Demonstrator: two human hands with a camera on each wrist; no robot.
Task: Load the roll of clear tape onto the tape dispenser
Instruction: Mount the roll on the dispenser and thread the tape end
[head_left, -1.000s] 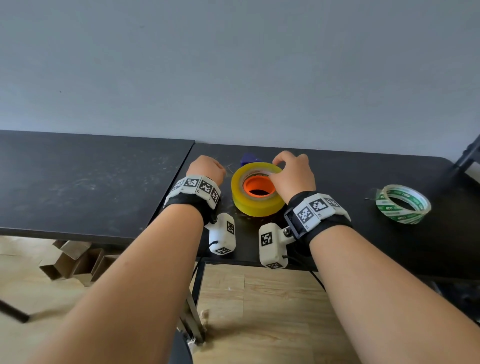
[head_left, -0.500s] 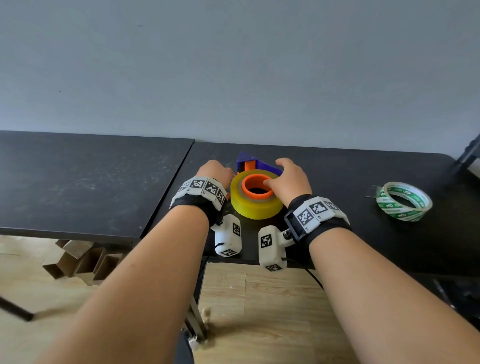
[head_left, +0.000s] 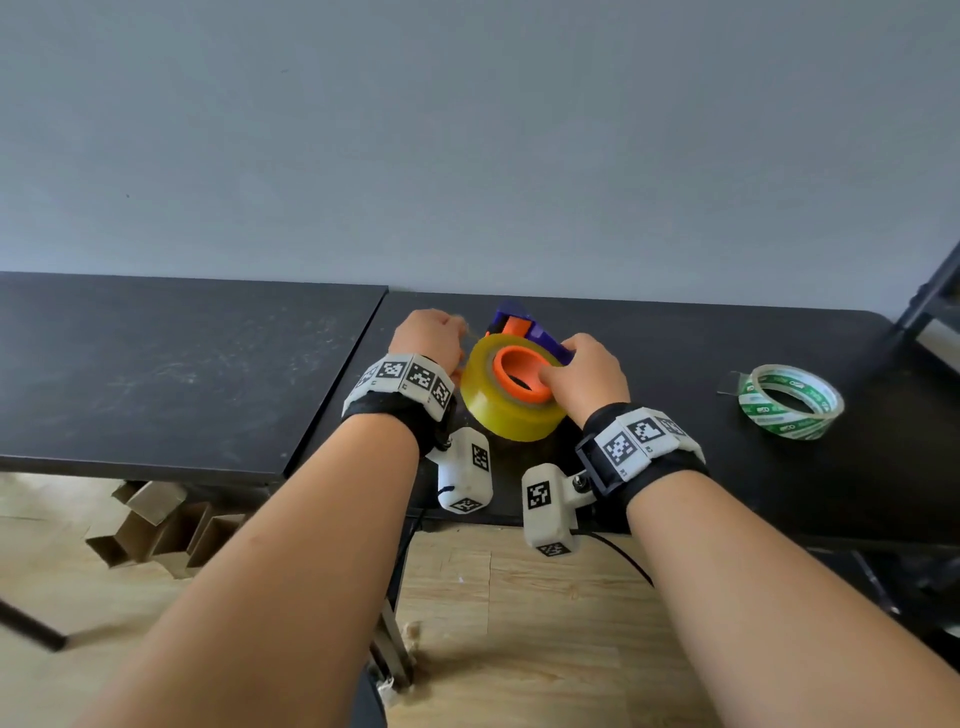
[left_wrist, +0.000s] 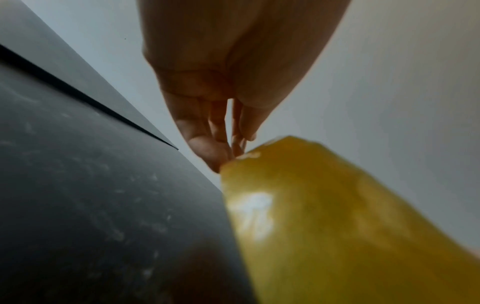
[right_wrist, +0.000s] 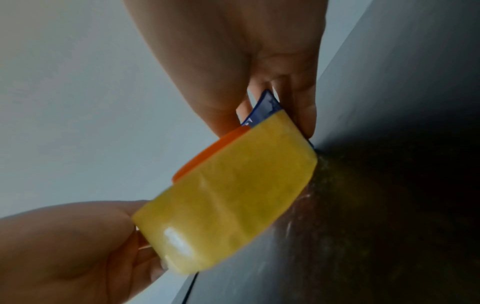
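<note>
A yellowish clear tape roll sits on the orange hub of a blue tape dispenser, tilted up off the black table. My right hand grips the dispenser, thumb on the hub's rim and fingers on the blue body behind the roll. My left hand is just left of the roll. Its fingertips are pinched together at the roll's upper edge, on what looks like the tape's loose end. Most of the dispenser is hidden.
A thinner tape roll with green print lies on the table to the right. A second black table adjoins on the left, with a narrow seam between them. Cardboard pieces lie on the wood floor below. A grey wall is close behind.
The roll has tilted up toward me, and the dispenser's blue and orange head now shows behind it. My right thumb has moved onto the hub's rim. The left hand has barely moved.
</note>
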